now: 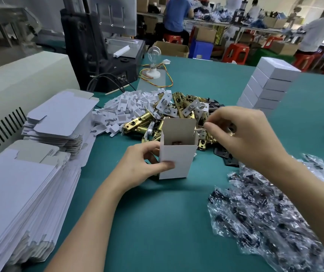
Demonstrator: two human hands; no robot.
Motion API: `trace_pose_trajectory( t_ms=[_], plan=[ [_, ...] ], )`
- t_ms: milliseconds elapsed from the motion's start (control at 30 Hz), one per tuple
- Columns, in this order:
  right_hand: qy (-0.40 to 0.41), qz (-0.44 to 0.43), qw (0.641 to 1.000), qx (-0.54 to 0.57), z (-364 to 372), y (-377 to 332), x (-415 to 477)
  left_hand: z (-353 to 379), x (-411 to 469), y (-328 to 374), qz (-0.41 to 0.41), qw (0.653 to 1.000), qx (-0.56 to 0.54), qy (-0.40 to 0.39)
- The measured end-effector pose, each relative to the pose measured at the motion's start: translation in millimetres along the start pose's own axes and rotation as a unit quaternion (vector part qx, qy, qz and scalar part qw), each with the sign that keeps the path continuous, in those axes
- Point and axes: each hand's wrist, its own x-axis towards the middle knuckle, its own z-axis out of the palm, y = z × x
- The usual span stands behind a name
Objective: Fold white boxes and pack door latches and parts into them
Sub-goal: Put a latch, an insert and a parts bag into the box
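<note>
Left hand [137, 167]: fingers curl round the side of the open white box [177, 154], thumb flat on its front wall. That holds it upright on the green table [157, 222] with the mouth free for loading, and something dark sits inside. Right hand [241, 134], just past the box's right edge, draws its fingertips together over the brass latch pile [178, 112]; whether they hold a part, I cannot tell. Bagged parts [275, 203] lie right of the box for easy reach, flat blanks [55, 118] to its left, and finished boxes [267, 87] are stacked behind right. No readable writing anywhere.
</note>
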Motion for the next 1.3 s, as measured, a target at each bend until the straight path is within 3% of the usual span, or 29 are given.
trace_pose_trajectory(
  t_ms=[67,100,200,300,567,767,833,933,1033,1167,1300],
  plan=[
    [-0.019,0.053,0.998,-0.019,0.4,16.5,-10.8,-0.1,-0.8,1.3,-0.001,1.0,-0.001,-0.002],
    [-0.068,0.081,0.994,-0.038,0.9,23.6,-15.2,-0.1,-1.0,1.9,-0.002,1.0,-0.003,-0.002],
    [-0.305,0.092,0.944,-0.09,5.3,32.5,-25.9,-0.4,-1.4,2.4,-0.001,1.0,-0.005,-0.003],
    [-0.441,0.073,0.888,-0.108,12.2,29.8,-35.6,0.2,-1.3,2.3,0.0,1.0,-0.004,-0.003],
    [-0.485,0.106,0.858,-0.129,18.9,27.7,-39.4,0.5,-0.7,-0.5,-0.001,1.0,-0.002,-0.003],
    [-0.402,0.139,0.901,-0.085,17.8,35.7,-34.0,0.8,0.1,-1.7,-0.003,1.0,0.001,-0.001],
    [-0.315,0.147,0.936,-0.061,13.9,37.5,-29.8,1.0,0.4,-2.0,-0.002,1.0,-0.001,-0.001],
    [-0.124,0.15,0.981,0.0,-0.7,35.1,-18.6,1.2,0.8,-2.9,-0.002,1.0,-0.004,0.001],
    [0.004,0.137,0.983,0.122,-17.5,23.3,-3.0,1.3,1.3,-3.6,-0.002,1.0,-0.003,-0.001],
    [0.035,0.119,0.954,0.271,-15.6,-4.5,14.6,1.6,1.3,-4.1,-0.002,1.0,-0.006,0.0],
    [-0.007,0.069,0.984,0.163,10.1,-24.3,18.9,2.3,1.1,-4.8,0.001,1.0,-0.012,0.002]
  ],
)
